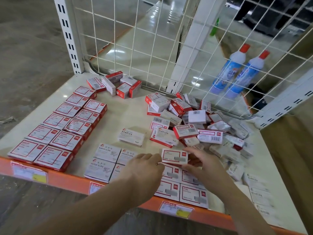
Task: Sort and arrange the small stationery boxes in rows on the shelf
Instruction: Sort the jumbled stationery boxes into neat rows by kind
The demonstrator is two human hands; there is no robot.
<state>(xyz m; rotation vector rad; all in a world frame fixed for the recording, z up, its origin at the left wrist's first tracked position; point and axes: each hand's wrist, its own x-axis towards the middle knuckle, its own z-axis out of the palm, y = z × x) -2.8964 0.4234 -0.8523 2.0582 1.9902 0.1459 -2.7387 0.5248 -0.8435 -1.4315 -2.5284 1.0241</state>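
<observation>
Head view looks down on a cream shelf [125, 112] with an orange front edge and a white wire grid [152, 48] at its back. Both hands reach in over the front edge. The right hand [201, 163] has its thumb and fingers curled about a red-bordered box [174, 156], gripping it at its right end just above the rows below. The left hand [144, 168] lies beside that box with its fingertips at the box's left edge; whether it grips or only touches, I cannot tell.

Under the hands, red-bordered boxes lie flat in a neat block [183, 189] at the front of the shelf. Just left of it sit white paper clip boxes [103, 161] in two short rows. Far left, two long rows of red boxes [55, 133] run from the front edge towards the back. A single staples box [131, 137] lies apart in the middle. A loose heap of boxes [194, 122] fills the right side, and a smaller cluster [116, 85] sits near the back left post. Behind the grid stand two blue bottles [237, 72] with red caps.
</observation>
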